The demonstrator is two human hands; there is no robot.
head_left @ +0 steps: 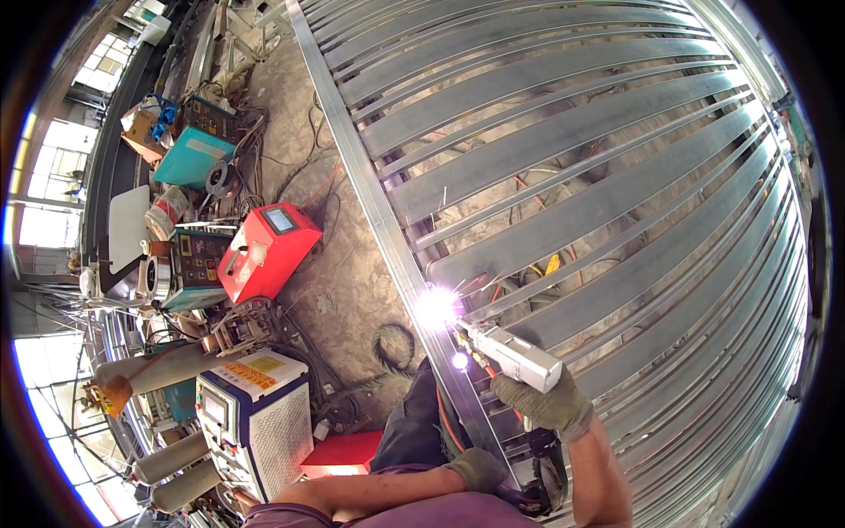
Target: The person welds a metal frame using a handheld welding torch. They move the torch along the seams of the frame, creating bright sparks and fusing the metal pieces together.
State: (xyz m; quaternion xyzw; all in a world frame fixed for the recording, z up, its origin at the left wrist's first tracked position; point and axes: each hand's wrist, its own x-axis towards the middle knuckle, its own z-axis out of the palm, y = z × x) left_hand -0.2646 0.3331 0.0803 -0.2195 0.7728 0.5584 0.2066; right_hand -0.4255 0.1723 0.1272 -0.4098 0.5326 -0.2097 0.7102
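The right hand (556, 409), gloved, grips the welding torch (521, 355). Its fingers (518, 396) are curled around the torch at the rear; the grey body of the torch projects above and ahead of them, with the nozzle end well clear of the fingertips. The torch is positioned over the near part of the slatted metal frame (576, 213), at its left side rail (380, 189).

The left hand (478, 469), also gloved, is at the lower end of the side rail. Whether its fingers are spread or pressed together cannot be told.

Containers: three gas cylinders (172, 458) lie at the lower left, beside the white and blue cabinet (262, 421); their contents are not visible. A cardboard box (141, 134) stands at the upper left. A blue bundle (165, 116) is at its edge; whether it is inside or on top cannot be determined.

Orientation: the torch points toward the upper left, with the nozzle directed at the side rail. Its long axis runs diagonally from lower right to upper left, crossing the direction of both the rail and the slats. A bright arc (437, 308) with sparks shows at the nozzle end, on the rail.
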